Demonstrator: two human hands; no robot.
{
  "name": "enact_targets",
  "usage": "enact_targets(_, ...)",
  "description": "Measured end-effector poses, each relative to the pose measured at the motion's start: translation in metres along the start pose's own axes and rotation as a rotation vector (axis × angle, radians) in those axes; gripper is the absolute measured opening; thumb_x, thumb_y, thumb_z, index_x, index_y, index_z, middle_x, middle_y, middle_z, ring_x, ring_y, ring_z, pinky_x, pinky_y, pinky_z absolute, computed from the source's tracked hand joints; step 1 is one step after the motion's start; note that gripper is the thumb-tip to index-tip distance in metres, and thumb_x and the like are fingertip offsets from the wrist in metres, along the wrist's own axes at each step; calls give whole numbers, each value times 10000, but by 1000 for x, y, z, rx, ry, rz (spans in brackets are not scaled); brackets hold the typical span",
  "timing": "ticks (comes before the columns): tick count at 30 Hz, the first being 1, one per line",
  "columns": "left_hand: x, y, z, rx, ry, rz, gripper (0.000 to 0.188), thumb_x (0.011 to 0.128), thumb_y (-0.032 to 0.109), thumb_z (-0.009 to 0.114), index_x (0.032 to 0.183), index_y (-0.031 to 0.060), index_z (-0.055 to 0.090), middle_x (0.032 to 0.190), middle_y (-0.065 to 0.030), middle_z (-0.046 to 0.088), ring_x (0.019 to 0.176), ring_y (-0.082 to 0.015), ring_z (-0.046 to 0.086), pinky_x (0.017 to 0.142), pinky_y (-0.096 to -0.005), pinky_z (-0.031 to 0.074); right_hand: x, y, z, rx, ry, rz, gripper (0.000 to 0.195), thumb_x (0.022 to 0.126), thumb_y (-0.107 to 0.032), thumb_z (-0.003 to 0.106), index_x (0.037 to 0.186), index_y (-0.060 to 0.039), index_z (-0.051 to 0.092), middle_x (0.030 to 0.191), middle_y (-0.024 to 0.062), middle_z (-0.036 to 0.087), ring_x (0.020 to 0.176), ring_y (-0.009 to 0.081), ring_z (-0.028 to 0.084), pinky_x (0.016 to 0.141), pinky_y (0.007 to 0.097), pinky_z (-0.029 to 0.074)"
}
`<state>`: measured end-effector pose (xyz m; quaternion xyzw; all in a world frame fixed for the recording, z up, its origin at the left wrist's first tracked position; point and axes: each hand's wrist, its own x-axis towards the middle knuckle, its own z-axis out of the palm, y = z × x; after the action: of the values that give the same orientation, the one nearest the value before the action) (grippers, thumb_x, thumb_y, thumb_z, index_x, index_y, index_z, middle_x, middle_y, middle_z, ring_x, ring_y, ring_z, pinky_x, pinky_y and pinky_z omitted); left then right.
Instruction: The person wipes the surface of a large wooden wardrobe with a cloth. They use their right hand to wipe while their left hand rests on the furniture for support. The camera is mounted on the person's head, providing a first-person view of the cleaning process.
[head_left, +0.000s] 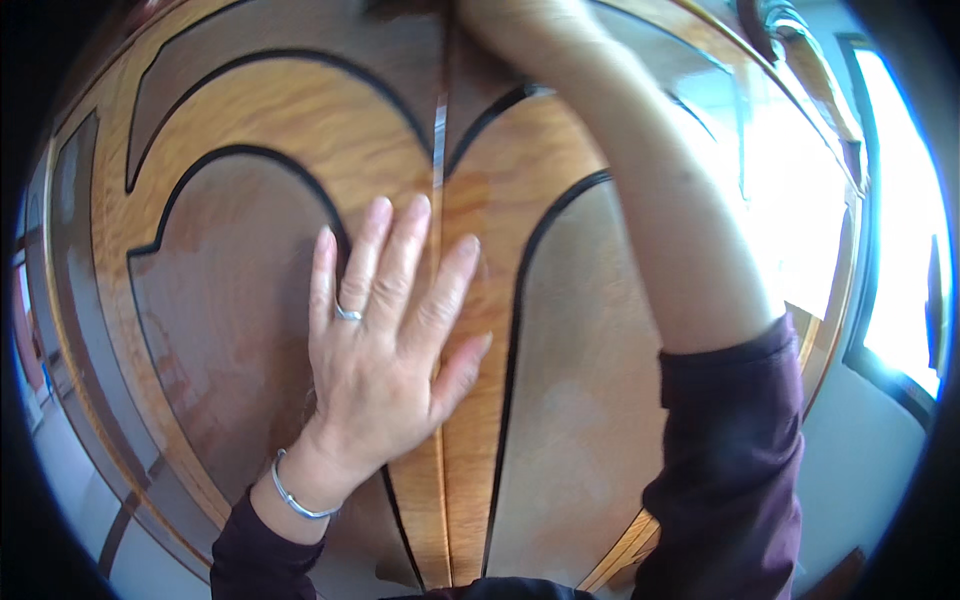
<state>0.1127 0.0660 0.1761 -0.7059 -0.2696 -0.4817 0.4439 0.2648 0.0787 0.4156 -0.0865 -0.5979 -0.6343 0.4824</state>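
A glossy wooden cabinet with two doors (277, 97), inlaid with black curved lines around darker panels, fills the view before me. My left hand (382, 337) lies palm down with its fingers spread, beside and across the vertical seam between the doors. It wears a ring (348, 313), and a silver bracelet (292, 499) circles the wrist. My right arm reaches up over the right door. The right hand is at the top edge, mostly cut off and blurred, so what it holds or touches cannot be told.
A bright window (900, 217) with a dark frame stands at the far right, near a carved wooden ornament (817, 67) at the upper right. Pale floor (67, 442) shows at the lower left.
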Motion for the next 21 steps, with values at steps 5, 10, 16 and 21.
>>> enact_targets(5, 9, 11, 12, -31, -47, 47, 642, 842, 338, 653, 1424, 135, 476, 1555, -168, 297, 1461, -355, 209, 1166, -568, 112, -7, 6, -41, -50, -149, -29, 306, 833, -52, 504, 1099, -73, 652, 1114, 158, 559, 1101, 360, 500, 970, 425, 435)
enact_targets(10, 1, 17, 17, 71, -102, 42, 677, 815, 306, 682, 1432, 137, 462, 1546, -166, 316, 1451, -362, 232, 1167, -571, 111, -92, 138, -84, -316, 7, 408, 155, 860, -121, 562, 913, -12, 660, 966, 151, 596, 960, 287, 553, 846, 381, 443)
enact_targets(16, 9, 25, 18, 85, -49, 55, 653, 843, 326, 661, 1434, 138, 456, 1539, -169, 330, 1447, -364, 243, 1164, -573, 130, -164, 267, -155, -415, 46, 346, 407, 755, -24, 549, 1141, -75, 669, 1123, 166, 601, 1095, 312, 554, 983, 386, 439)
enact_targets(21, -15, 65, 17, 28, -140, -66, 583, 919, 390, 553, 1422, 108, 469, 1528, -194, 340, 1448, -385, 234, 1162, -585, 130, -207, 105, -152, -202, -20, 368, 347, 706, 70, 503, 1003, -34, 649, 1052, 164, 600, 1031, 345, 576, 919, 397, 462)
